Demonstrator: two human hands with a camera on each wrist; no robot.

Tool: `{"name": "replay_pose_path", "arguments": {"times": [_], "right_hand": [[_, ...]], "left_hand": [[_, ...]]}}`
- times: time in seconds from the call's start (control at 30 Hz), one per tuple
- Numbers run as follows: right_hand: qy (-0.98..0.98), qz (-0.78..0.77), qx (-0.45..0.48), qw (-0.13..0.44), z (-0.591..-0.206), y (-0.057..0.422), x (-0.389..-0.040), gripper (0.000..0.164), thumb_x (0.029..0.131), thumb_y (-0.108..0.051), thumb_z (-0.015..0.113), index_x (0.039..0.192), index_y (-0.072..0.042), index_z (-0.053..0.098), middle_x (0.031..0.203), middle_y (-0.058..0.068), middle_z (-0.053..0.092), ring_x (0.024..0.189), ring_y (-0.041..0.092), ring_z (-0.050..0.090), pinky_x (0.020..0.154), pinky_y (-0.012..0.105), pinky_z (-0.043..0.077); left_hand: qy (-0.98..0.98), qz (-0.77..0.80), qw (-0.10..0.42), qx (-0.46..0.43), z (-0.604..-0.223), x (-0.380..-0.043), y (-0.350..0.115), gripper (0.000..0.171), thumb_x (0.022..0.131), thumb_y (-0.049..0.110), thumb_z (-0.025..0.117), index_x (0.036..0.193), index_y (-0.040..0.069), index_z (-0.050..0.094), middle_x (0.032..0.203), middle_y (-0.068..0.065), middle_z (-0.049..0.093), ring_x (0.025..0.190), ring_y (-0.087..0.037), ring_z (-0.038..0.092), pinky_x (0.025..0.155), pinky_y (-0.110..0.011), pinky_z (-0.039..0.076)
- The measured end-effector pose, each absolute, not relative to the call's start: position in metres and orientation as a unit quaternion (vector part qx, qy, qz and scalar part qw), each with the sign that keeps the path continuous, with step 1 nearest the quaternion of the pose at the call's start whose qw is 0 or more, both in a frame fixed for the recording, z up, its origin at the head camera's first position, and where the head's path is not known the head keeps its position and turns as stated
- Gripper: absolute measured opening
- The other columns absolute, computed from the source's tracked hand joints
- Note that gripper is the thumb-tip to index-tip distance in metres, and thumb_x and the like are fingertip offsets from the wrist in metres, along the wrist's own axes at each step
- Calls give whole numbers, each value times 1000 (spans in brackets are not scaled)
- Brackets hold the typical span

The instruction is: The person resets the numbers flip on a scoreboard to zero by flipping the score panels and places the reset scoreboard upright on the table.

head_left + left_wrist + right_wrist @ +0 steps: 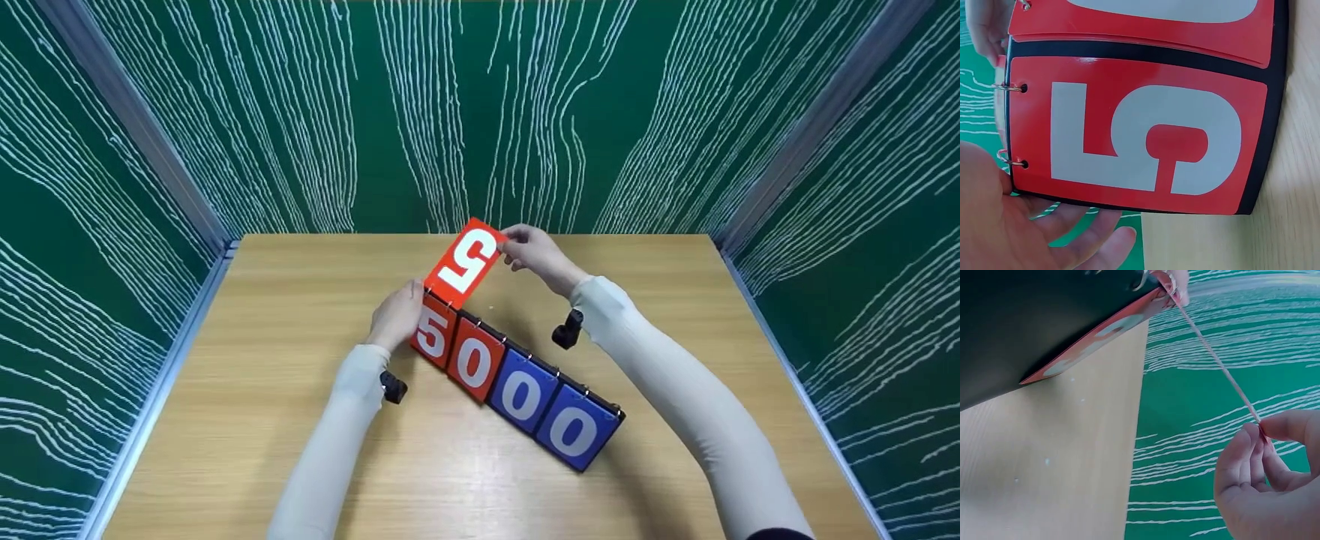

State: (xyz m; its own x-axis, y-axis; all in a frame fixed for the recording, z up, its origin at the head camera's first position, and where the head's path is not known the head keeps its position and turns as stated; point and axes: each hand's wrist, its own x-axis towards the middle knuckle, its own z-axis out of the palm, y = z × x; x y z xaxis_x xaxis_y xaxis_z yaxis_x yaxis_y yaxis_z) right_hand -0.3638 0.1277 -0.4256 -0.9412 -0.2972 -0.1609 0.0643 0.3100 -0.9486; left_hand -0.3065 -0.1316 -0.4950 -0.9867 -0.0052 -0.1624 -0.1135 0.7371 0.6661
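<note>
A flip scoreboard (517, 384) stands slantwise on the table, two red cards on its left and two blue on its right, reading 5 0 0 0. At its left end my left hand (397, 313) grips the upper corner; in the left wrist view several fingers (1086, 239) pass along and behind the board's edge. My right hand (538, 255) pinches the free corner of a red number card (466, 259), raised above the rings and showing an upside-down 5. In the right wrist view this card appears edge-on between thumb and fingers (1235, 458).
Metal rings (1013, 88) join the cards to the black board. The wooden table (262, 315) meets green walls (420, 112) with white wavy lines. A small black camera (568, 328) sits on the right wrist, another (393, 387) on the left.
</note>
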Motion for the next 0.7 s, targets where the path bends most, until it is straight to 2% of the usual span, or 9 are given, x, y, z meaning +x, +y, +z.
{"name": "replay_pose_path", "arguments": {"times": [0.13, 0.33, 0.47, 0.67, 0.7], "right_hand": [[794, -587, -85, 135, -418, 123, -360, 31, 103, -24, 60, 130, -9, 57, 121, 10, 60, 104, 25, 61, 94, 38, 52], [800, -579, -116, 108, -408, 115, -350, 29, 102, -23, 61, 128, -12, 58, 117, 8, 61, 101, 23, 63, 86, 31, 54], [802, -575, -136, 92, -401, 109, -344, 25, 102, -22, 61, 125, -13, 59, 117, 9, 61, 105, 29, 63, 89, 36, 55], [811, -560, -155, 75, -394, 101, -334, 22, 102, -24, 60, 122, -15, 59, 117, 9, 62, 104, 29, 64, 91, 41, 55], [813, -556, -157, 73, -393, 100, -333, 21, 102, -24, 60, 122, -16, 59, 116, 7, 63, 103, 26, 64, 89, 38, 55]], "left_hand": [[923, 371, 96, -39, -493, -307, -133, 64, 110, 51, 15, 154, 13, 43, 154, -13, 51, 144, -34, 47, 120, -54, 34], [900, 413, 129, -50, -492, -307, -137, 64, 109, 56, 18, 154, 18, 43, 152, -9, 52, 145, -30, 46, 122, -56, 31], [886, 437, 146, -55, -490, -307, -139, 62, 108, 57, 21, 155, 22, 41, 153, -6, 51, 145, -29, 45, 123, -58, 28], [884, 440, 151, -47, -489, -307, -141, 64, 108, 59, 21, 158, 23, 38, 158, -6, 47, 149, -30, 41, 123, -59, 27], [885, 438, 149, -43, -490, -307, -141, 65, 107, 60, 21, 158, 23, 38, 158, -6, 46, 149, -30, 41, 123, -59, 27]]}}
